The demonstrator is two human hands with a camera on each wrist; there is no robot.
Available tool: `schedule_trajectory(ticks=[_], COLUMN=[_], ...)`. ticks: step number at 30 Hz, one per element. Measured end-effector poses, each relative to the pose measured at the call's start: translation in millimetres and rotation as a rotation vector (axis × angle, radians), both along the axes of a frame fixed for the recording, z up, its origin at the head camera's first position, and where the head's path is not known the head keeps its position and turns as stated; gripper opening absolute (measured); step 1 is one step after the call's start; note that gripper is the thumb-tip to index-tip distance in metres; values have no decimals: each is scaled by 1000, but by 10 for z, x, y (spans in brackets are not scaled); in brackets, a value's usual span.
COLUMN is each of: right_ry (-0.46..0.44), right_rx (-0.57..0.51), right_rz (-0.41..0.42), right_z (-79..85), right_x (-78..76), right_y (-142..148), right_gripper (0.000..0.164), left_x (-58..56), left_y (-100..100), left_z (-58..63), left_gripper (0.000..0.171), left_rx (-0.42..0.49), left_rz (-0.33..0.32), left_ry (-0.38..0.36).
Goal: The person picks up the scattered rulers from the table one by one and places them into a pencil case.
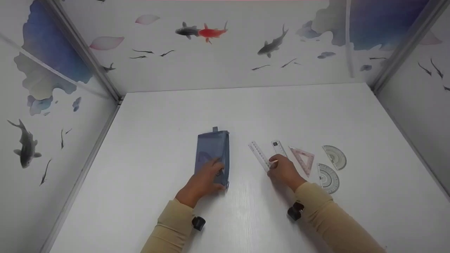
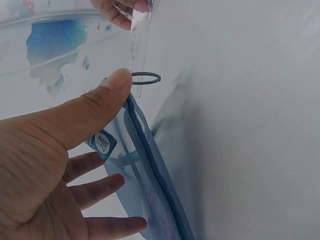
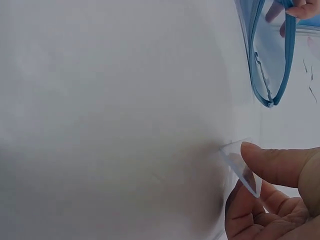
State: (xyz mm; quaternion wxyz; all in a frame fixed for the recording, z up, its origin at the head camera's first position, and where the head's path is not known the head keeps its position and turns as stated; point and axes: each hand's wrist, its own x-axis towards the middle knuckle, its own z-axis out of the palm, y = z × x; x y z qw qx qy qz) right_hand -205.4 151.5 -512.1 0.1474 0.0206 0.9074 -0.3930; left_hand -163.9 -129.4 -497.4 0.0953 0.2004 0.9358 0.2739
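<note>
A blue mesh zip pouch (image 1: 211,144) lies on the white table, its zipped side facing right. My left hand (image 1: 202,181) holds it by the near part, the thumb at the zip edge and the fingers over the mesh. In the right wrist view the pouch's zip (image 3: 289,55) gapes open. My right hand (image 1: 284,172) pinches a clear ruler (image 1: 259,154) between thumb and fingers, tilted up to the left. Just behind that hand is a second clear ruler (image 1: 277,146), partly covered by it. Something darker shows faintly through the pouch's mesh.
Right of my right hand lie a pink set square (image 1: 304,160) and two clear protractors, one farther back (image 1: 338,157) and one nearer (image 1: 330,178). White panels painted with fish (image 1: 272,45) enclose the table (image 1: 158,140) at the back and both sides.
</note>
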Motion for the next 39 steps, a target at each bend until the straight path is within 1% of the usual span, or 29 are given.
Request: schedule_trajectory(ticks=[3, 10, 14, 24, 30, 35, 39], right_ry=[5, -45, -55, -56, -103, -146, -171], right_rx=[-2, 0, -26, -195, -300, -391, -435], right_rz=[0, -21, -35, -76, -120, -135, -149], right_z=[-7, -26, -24, -41, -45, -27, -16], right_x=[-5, -21, -24, -58, -86, -94, -100], right_y=[-6, -30, -37, -71, -119, -163, -203], right_gripper=[39, 37, 38, 40, 41, 41, 43], left_x=[3, 7, 7, 14, 12, 10, 7], left_y=[0, 6, 9, 8, 11, 7, 11], left_z=[3, 11, 16, -4, 2, 4, 12], left_gripper=[62, 62, 63, 63, 65, 65, 67], left_rx=[1, -3, -3, 19, 11, 11, 7], left_rz=[7, 19, 27, 53, 64, 65, 78], left_ry=[-7, -12, -9, -23, -40, -40, -52])
